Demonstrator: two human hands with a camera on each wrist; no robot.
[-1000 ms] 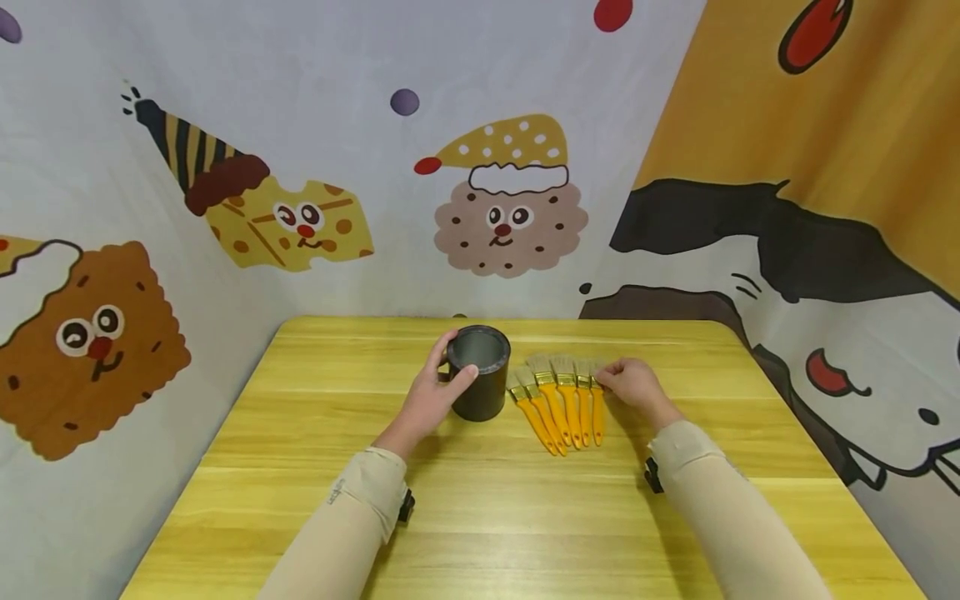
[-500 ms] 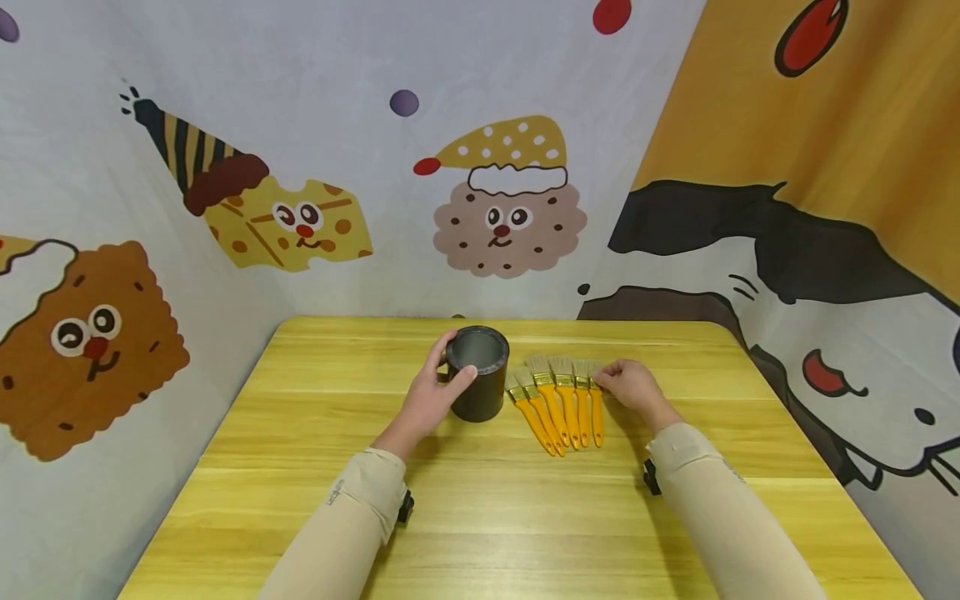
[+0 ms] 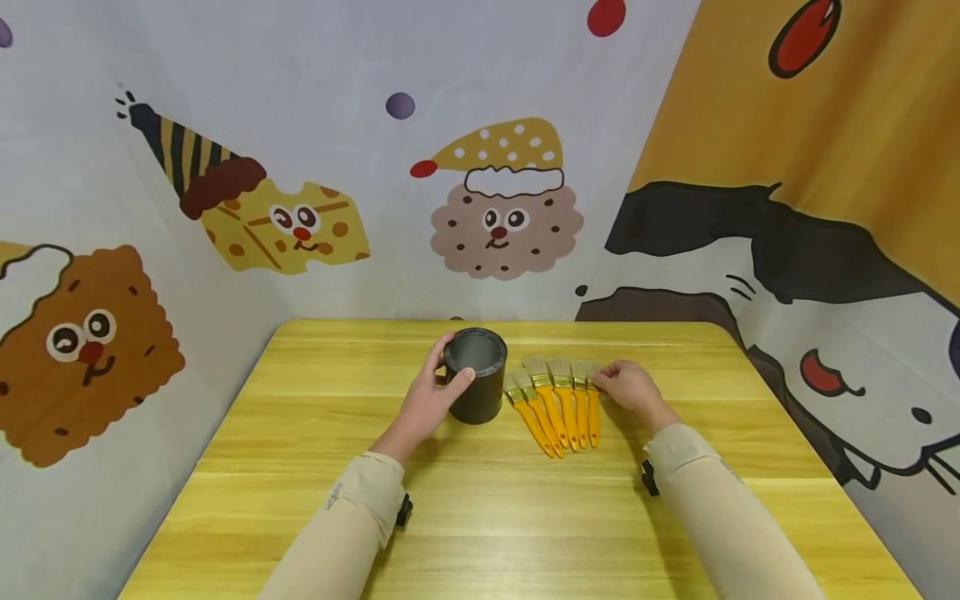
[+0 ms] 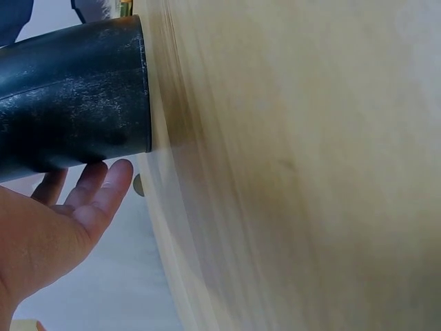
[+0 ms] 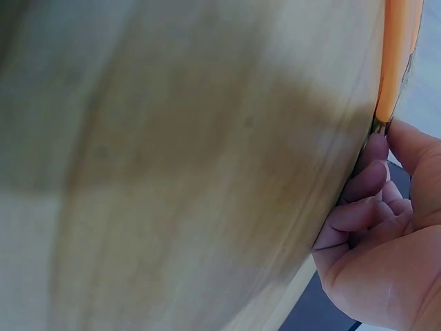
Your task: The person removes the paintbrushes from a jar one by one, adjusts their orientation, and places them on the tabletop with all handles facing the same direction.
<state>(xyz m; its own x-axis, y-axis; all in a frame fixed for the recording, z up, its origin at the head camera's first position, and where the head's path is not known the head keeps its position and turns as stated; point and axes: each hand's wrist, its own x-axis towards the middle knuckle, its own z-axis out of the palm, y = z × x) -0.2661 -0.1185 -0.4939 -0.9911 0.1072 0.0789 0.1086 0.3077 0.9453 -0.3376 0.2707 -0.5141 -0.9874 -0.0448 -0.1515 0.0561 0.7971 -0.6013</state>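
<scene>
Upright on the table stands a black cylindrical container with an open top and a grey inside. My left hand holds it from the left, the thumb near the rim and the other fingers along its far side. Just right of it, several paintbrushes with orange handles and pale bristles lie fanned out, bristles away from me. My right hand pinches the rightmost paintbrush near its metal collar, thumb against forefinger. In the right wrist view, its orange handle runs up from the fingertips, and the other fingers are curled.
The wooden table ends at a back edge not far behind the container. Behind it hangs a cloth backdrop printed with cartoon figures.
The head view has shifted very slightly. Both hands, the container and the paintbrushes keep the same places on the table.
</scene>
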